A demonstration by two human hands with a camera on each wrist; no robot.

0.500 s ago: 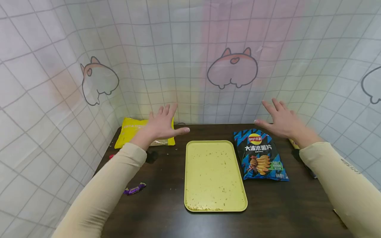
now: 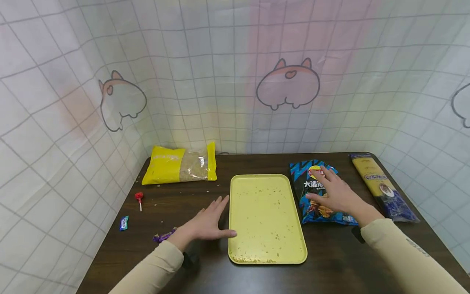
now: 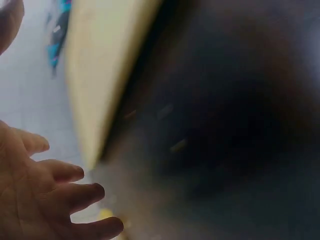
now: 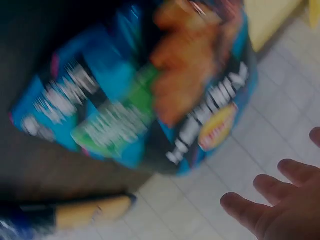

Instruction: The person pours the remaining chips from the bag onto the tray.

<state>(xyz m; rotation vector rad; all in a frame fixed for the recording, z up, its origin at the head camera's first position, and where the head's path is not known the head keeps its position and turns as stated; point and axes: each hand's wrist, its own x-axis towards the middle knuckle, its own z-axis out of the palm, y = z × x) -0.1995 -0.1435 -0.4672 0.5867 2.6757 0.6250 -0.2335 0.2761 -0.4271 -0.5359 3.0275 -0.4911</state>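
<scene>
- Yellow tray [image 2: 266, 220] lies flat on the bench [image 2: 257, 281], long axis running near to far, between left hand [image 2: 210, 222] and right hand [image 2: 335, 194]
- Left hand is nearer, at the tray's left edge; contact cannot be told
- Right hand is above the chip bag [image 2: 316, 210], just right of the tray
- Both have fingers spread, holding nothing
</scene>
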